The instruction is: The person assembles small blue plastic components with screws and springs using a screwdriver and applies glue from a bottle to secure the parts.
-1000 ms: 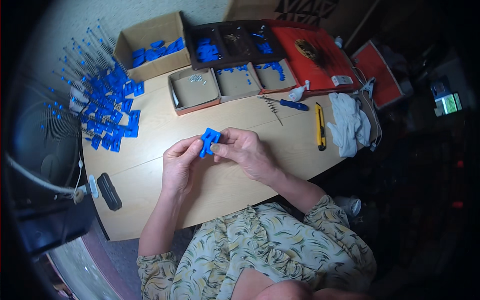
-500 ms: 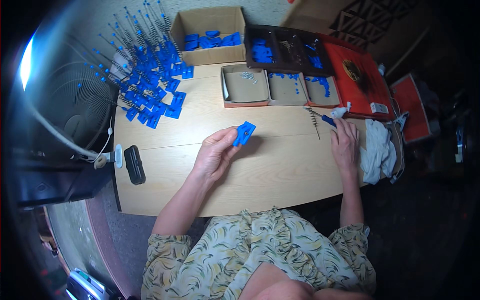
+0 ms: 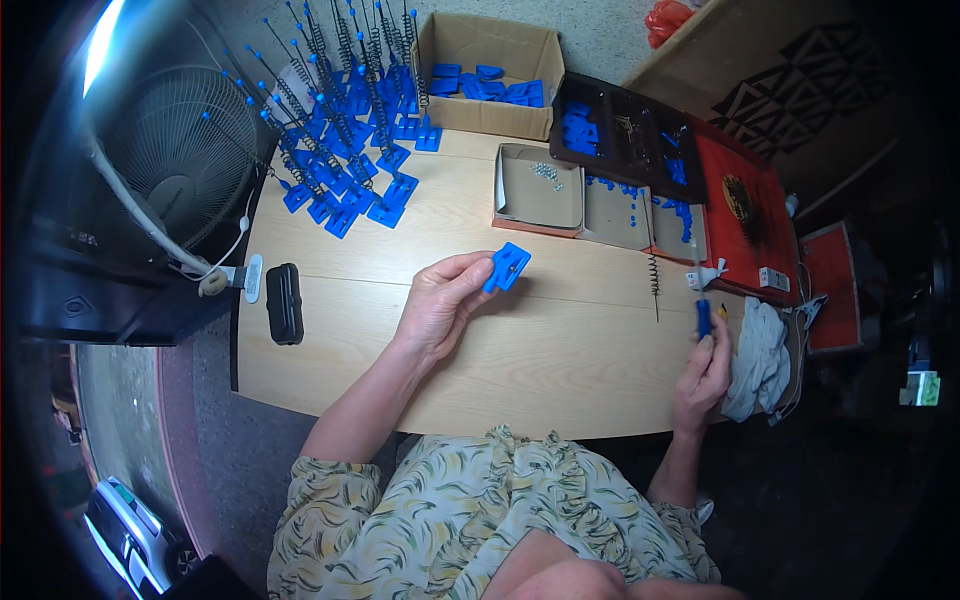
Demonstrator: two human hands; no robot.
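My left hand [image 3: 440,300] pinches a blue plastic base piece [image 3: 511,264] above the middle of the table, with a small metal spot showing at its centre. Over the table's right part, my right hand [image 3: 703,380] is closed on the blue handle of a screwdriver [image 3: 704,317], whose shaft points away from me. Left of the screwdriver a thin rod with a dark coil spring [image 3: 655,283] lies on the wood. Behind my left hand, several blue bases with upright spring rods [image 3: 350,160] stand crowded together at the far left.
A cardboard box [image 3: 480,117] of blue pieces stands at the back. Beside it are a dark compartment tray [image 3: 640,160] and shallow boxes [image 3: 538,217] of small parts. Grey-white cloth [image 3: 760,360] lies at right, a black case [image 3: 285,303] at left. A fan [image 3: 170,150] stands left of the table.
My right hand has picked the screwdriver up off the table and drawn it nearer to me. My left hand keeps its grip on the blue base piece. The whole view has shifted.
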